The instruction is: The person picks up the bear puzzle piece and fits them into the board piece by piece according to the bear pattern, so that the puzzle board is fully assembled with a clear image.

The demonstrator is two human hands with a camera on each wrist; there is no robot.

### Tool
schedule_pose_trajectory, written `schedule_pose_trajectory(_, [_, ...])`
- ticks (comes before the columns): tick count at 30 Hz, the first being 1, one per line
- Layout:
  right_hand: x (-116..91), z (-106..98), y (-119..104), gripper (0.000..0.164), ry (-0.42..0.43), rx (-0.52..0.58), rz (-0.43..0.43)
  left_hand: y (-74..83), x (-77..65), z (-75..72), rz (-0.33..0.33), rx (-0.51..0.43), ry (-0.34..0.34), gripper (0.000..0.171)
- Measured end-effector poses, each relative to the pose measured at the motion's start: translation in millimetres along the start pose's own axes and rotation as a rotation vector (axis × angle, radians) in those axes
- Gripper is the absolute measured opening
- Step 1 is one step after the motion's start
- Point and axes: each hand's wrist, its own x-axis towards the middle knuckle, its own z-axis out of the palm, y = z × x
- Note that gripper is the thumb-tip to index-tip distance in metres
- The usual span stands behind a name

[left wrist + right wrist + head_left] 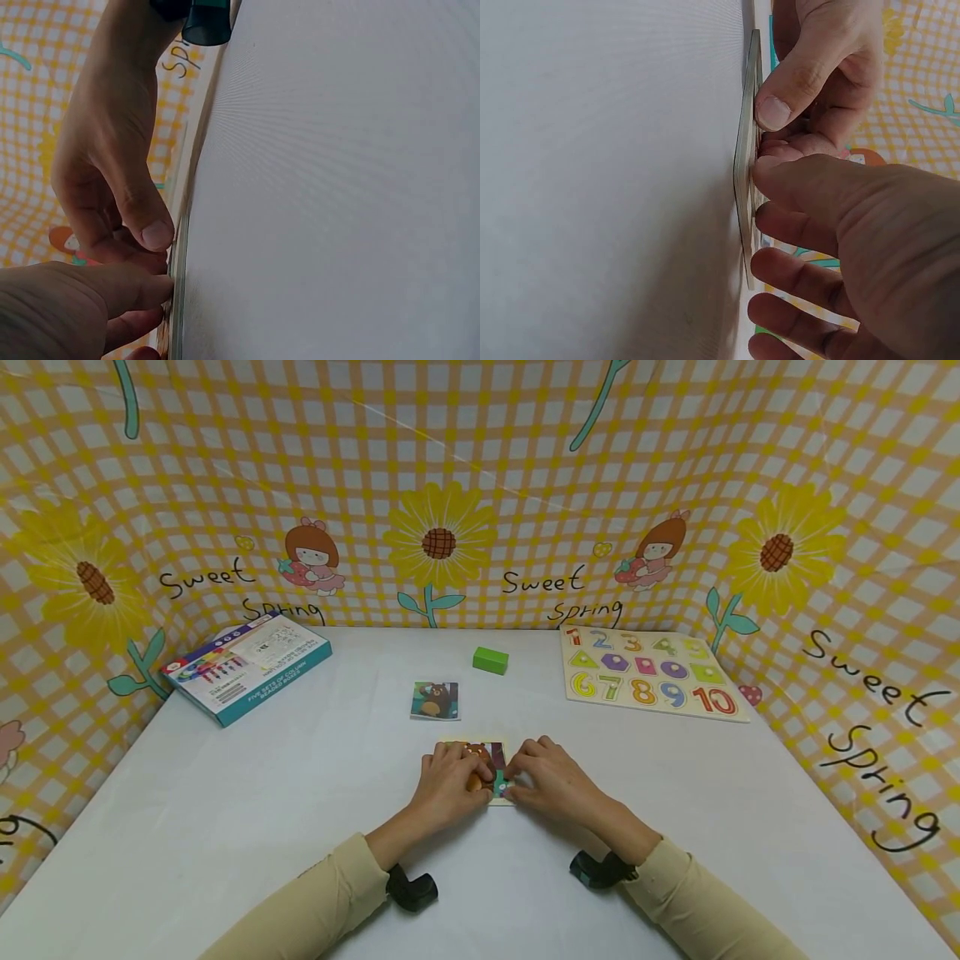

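A small square bear puzzle [500, 783] with a pale border lies on the white table under both hands. My left hand [450, 782] covers its left part, with bent thumb and fingers gripping at the bear picture. From the right, my right hand [557, 781] brings thumb and index finger together at the teal part by the right edge. In the right wrist view the puzzle [743, 161] shows edge-on, and both thumbs touch its upper face. The right hand's other fingers [791, 311] are spread and bent. The hands hide much of the picture.
Behind the puzzle lies a square bear picture card [436, 701]. A green block [491, 660] sits farther back. At the left is a boxed bead set [247, 668]; a number and shape board [652, 672] lies at the right. Checked cloth [450, 452] walls the table's back and sides.
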Motion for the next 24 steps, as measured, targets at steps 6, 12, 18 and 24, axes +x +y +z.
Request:
schedule_pose_trajectory(6, [0.7, 0.3, -0.1, 0.018, -0.003, -0.002, -0.003, -0.4, -0.1, 0.1, -0.002, -0.002, -0.002, 0.012])
schedule_pose_trajectory(12, [1.1, 0.9, 1.0, 0.018, 0.000, -0.003, -0.007, -0.8, 1.0, 0.8, 0.001, -0.001, -0.001, 0.012])
schedule_pose_trajectory(18, [0.5, 1.1, 0.5, 0.018, 0.008, 0.002, 0.001, -0.2, 0.9, 0.7, 0.001, 0.002, -0.005, 0.012])
schedule_pose_trajectory(24, [-0.6, 0.6, 1.8, 0.017, 0.040, 0.015, -0.014, 1.5, 0.5, -2.8, -0.004, -0.019, 0.005, 0.011])
